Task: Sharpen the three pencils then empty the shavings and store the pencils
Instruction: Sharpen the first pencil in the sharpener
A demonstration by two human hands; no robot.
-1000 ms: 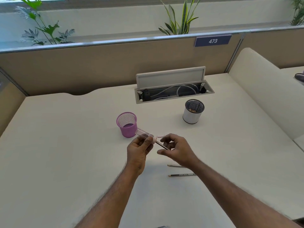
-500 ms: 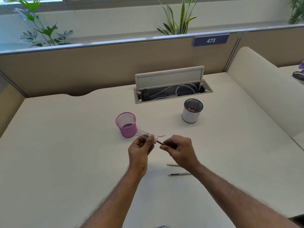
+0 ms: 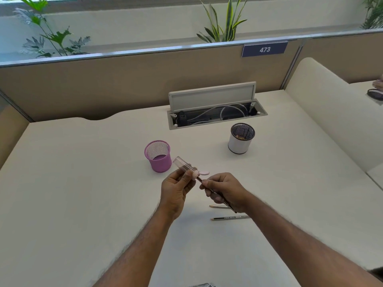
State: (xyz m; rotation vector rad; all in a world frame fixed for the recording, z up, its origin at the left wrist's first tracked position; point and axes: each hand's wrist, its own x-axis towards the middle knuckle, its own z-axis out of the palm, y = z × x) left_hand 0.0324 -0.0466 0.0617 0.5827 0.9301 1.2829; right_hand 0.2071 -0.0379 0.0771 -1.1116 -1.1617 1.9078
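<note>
Right hand (image 3: 226,191) has slid up the pencil (image 3: 199,179), closer to the sharpener (image 3: 184,165).
Head view: its fingers pinch the pencil, and the left hand (image 3: 176,189) grips the sharpener, just right of the pink cup (image 3: 158,156). Sharpening goes on, I think. Two more pencils (image 3: 230,217) wait on the desk, nearer than the cup.

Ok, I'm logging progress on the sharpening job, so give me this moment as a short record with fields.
left hand: grips the clear sharpener tube
right hand: pinches a pencil, tip at the tube's pink cap
desk: two pencils lie flat near the right wrist
pink mesh cup: upright, no pencils inside
white cup: upright, contents unclear
</note>
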